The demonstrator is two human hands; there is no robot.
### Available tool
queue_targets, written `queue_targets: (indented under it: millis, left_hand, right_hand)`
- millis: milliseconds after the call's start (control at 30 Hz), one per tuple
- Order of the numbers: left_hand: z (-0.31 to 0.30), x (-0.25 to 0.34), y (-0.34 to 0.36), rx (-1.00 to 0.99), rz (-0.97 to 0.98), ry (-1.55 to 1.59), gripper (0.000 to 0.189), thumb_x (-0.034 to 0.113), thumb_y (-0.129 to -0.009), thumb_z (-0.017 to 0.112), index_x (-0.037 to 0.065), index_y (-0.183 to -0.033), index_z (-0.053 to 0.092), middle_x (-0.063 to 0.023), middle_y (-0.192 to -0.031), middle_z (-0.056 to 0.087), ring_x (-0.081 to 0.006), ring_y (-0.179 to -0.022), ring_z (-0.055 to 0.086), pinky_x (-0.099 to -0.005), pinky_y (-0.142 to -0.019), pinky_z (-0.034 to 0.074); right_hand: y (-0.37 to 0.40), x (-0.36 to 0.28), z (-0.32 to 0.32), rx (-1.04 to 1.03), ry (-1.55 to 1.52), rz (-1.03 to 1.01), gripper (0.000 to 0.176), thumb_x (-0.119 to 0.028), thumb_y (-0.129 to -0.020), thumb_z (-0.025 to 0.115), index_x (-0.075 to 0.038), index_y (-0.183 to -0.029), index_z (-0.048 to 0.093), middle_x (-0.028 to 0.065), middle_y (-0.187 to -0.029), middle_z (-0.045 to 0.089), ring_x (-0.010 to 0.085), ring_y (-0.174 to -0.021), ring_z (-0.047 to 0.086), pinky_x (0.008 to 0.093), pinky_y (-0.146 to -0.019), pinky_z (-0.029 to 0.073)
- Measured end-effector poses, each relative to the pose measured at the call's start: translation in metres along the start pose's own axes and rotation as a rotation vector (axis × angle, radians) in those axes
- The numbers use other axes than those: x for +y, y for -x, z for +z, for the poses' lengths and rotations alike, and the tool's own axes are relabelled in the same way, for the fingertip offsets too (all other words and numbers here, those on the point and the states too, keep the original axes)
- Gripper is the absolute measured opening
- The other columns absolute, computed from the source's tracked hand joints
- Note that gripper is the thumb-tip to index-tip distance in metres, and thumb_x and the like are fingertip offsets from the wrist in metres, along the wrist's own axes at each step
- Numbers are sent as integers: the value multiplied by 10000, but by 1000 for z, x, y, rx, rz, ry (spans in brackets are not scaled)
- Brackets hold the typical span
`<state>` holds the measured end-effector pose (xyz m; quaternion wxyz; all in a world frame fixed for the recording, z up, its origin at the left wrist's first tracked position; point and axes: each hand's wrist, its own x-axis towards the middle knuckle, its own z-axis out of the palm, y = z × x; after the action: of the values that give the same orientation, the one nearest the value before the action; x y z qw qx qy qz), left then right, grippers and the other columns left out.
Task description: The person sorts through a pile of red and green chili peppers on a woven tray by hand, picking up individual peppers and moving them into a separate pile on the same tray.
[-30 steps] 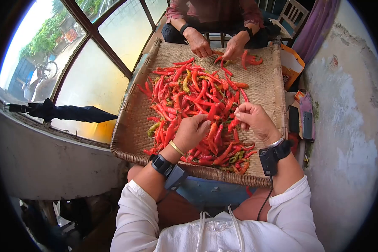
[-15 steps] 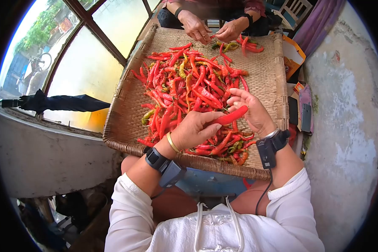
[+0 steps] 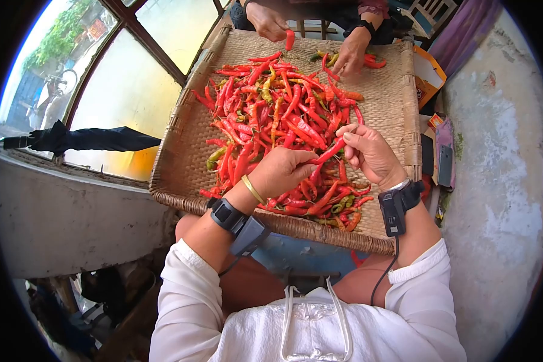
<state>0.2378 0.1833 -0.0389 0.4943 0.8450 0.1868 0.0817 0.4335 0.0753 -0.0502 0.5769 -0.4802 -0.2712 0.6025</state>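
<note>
A red chili pepper is stretched between my two hands above the woven tray. My left hand is closed on its near end. The thumb and fingers of my right hand pinch its far end. Beneath them lies a heap of chili peppers, mostly red with some green and yellowish ones. The heap rests on a woven tray with a thick rim. Part of the heap is hidden behind my hands.
Across the tray, another person's hand holds up a red pepper. That person's other hand reaches down to peppers at the far side. A folded dark umbrella lies by the window. A phone sits right of the tray.
My right hand has closed from loosely spread fingers to a pinch on the pepper's far end. The other person's hands have moved apart, one lifting a red pepper.
</note>
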Motion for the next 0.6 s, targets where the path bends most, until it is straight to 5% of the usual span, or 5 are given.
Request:
queue_targets:
  millis: [167, 267, 333, 533, 600]
  left_hand:
    - [1, -14, -2, 79, -53, -507, 260, 244, -774, 586, 30, -920, 606, -143, -754, 615, -314, -701, 591, -385, -620, 463]
    - [5, -22, -5, 27, -89, -495, 285, 274, -756, 588, 42, -919, 609, -137, -771, 619, -311, -736, 596, -396, -645, 468]
    - [10, -25, -9, 23, -86, -487, 264, 283, -755, 585, 49, -875, 615, -134, -759, 615, -312, -725, 592, -404, -633, 464]
    - [15, -30, -18, -164, -157, -676, 264, 318, -733, 601, 63, -791, 636, -138, -753, 616, -305, -760, 595, -407, -659, 475]
    - [16, -32, -18, -158, -120, -651, 283, 332, -724, 607, 58, -786, 636, -135, -760, 619, -299, -768, 599, -406, -669, 478]
  right_hand:
    - [-3, -16, -25, 211, -252, -254, 190, -178, -871, 522, -52, -1011, 548, 13, -675, 572, 66, -506, 509, 198, -451, 421]
    - [-7, -18, -30, 411, -407, -429, 189, -195, -880, 507, -66, -1017, 529, 39, -771, 601, 98, -595, 553, 225, -519, 446]
    - [-12, -8, -36, 488, -434, -192, 201, -208, -880, 507, -73, -1028, 514, 44, -795, 609, 107, -619, 572, 228, -511, 447]
    - [-13, 26, 0, 88, 0, 116, 275, -184, -863, 528, -42, -1097, 498, 51, -821, 607, 74, -626, 585, 162, -446, 446]
    - [-15, 32, 6, 149, 495, 105, 354, -217, -869, 524, -15, -1149, 443, 73, -844, 604, 84, -644, 596, 175, -490, 480]
